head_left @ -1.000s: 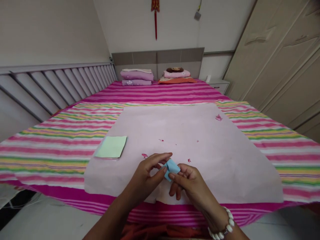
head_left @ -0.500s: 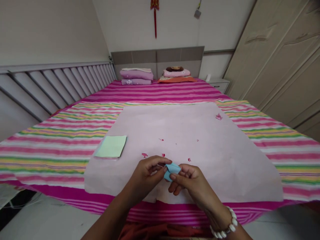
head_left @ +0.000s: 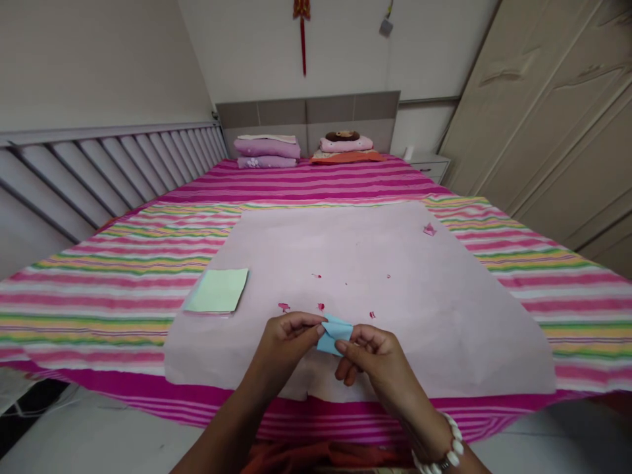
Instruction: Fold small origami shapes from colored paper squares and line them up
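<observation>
A small piece of folded light blue paper is held between my two hands, above the front of a large pale sheet. My left hand pinches its upper left edge between thumb and index finger. On the right side of the paper, my right hand grips it, thumb on the near face and the other fingers curled behind. A fold runs across the paper's upper part. To the left lies a stack of square paper, with a light green sheet on top.
Several small red and pink marks, such as one, dot the pale sheet. A folded pink paper piece sits near its far right corner. The sheet covers a striped bed. Folded bedding is by the headboard, and a railing runs along the left.
The blue paper looks turned and a little more spread out, with more of its face and fold showing. My hands still grip it, and the whole view has shifted slightly.
</observation>
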### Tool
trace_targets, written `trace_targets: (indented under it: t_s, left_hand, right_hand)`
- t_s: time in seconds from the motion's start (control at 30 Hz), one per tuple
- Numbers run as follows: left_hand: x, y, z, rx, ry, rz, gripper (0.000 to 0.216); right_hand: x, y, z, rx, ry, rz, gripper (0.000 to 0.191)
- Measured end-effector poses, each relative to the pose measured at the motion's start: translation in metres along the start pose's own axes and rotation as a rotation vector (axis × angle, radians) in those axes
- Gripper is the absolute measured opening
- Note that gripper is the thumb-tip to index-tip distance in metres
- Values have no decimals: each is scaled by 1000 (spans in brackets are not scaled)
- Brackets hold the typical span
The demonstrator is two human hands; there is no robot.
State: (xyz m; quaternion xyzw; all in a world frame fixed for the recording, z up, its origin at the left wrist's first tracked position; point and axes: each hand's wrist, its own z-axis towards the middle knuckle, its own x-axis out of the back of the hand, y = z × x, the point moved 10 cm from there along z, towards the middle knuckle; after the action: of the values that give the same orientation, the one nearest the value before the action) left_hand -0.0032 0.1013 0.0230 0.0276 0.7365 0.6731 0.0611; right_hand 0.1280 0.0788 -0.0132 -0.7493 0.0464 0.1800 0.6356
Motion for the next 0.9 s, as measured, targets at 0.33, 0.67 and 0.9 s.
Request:
trace_targets:
  t_s: [0.33,0.67,0.9]
  left_hand:
    - [-18,-1,-4,-42,-79,-79,24]
    - [-18,-5,-2,-32,-55,-40,10]
    - [-16,-6,-1,-34,-35,-39,12]
  right_hand:
    - [-1,-6,0,36,41,-6,32]
    - [-2,-4,0,43,35,-18,34]
    - [-4,-7,-1,63,30,-31,32]
